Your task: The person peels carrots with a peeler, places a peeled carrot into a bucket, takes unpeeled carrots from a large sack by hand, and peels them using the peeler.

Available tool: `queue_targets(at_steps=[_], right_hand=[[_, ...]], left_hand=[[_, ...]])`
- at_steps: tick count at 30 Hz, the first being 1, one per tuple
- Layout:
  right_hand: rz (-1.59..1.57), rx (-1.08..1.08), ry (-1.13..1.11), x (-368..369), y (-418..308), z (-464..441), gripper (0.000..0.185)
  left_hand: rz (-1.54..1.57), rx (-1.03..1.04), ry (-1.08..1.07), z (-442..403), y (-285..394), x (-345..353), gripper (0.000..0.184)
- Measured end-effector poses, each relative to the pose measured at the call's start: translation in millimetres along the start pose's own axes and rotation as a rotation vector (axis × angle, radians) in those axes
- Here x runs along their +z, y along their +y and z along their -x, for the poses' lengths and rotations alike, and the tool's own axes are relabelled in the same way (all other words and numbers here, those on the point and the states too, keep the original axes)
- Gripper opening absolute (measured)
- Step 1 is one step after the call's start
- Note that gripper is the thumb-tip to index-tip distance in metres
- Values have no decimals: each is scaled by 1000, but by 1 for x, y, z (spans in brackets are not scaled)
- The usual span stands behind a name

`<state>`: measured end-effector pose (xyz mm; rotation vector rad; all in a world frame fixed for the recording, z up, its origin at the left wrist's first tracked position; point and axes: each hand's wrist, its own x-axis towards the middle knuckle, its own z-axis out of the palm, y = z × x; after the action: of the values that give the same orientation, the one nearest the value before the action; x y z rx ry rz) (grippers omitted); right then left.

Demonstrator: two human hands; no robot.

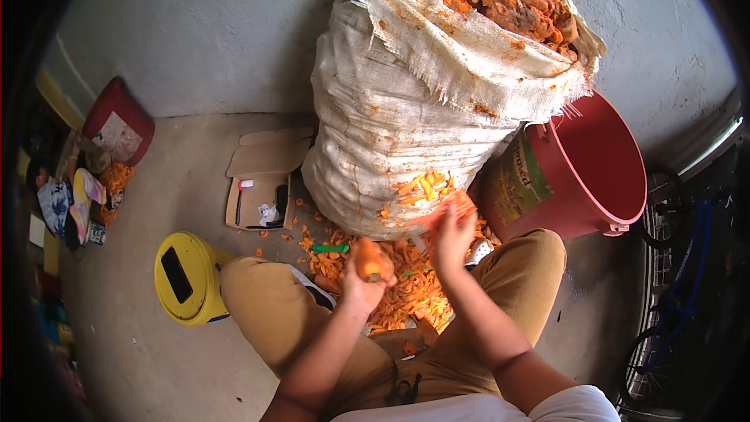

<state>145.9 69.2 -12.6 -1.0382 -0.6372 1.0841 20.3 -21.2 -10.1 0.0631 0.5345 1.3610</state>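
My left hand point(366, 289) is closed round a carrot point(370, 259), its blunt end tilted up toward me. To the right, my right hand point(453, 241) is raised with its fingers curled; a thin pale sliver shows beside it, but what it grips is too blurred to name. An orange smear lies over its fingertips. Beneath both hands a heap of orange peelings point(410, 285) covers the floor between my legs. A green-handled tool point(330, 248) lies on the peelings left of the carrot.
A bulging white woven sack point(391, 125) stands ahead, topped with soil-covered carrots point(504, 0). A red bucket point(512, 187) is at its right. Left are an open cardboard box point(254, 203) and a yellow bucket point(211, 266) with a phone point(176, 274) on its lid.
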Motion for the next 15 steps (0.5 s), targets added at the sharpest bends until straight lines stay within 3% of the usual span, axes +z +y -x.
queue_targets(at_steps=[1, 3, 7, 9, 10, 11, 13, 14, 15], right_hand=[[161, 88, 127, -6, -7, -12, 16], [93, -10, 26, -7, -17, -18, 14], [-53, 79, -204, 7, -31, 2, 14], [25, 94, -353, 4, -34, 12, 20], [42, 34, -392, 7, -32, 19, 19], [5, 89, -431, 8, -31, 25, 20], [148, -37, -508, 13, -33, 37, 21], [238, 38, -547, 13, -39, 42, 23], [241, -105, -500, 16, -30, 44, 19]], left_hand=[[25, 81, 20, 3, 6, 7, 35], [-75, 49, 17, 4, 13, 6, 35], [36, -139, 20, 0, 5, 3, 37], [100, -202, 40, 1, 3, 4, 40], [197, -249, -98, 0, 3, -6, 43], [197, -220, -14, 0, -2, -8, 44], [197, -156, 149, 0, -9, 8, 45], [185, -169, 42, -4, -13, -9, 46], [197, -168, 35, -6, -14, -9, 46]])
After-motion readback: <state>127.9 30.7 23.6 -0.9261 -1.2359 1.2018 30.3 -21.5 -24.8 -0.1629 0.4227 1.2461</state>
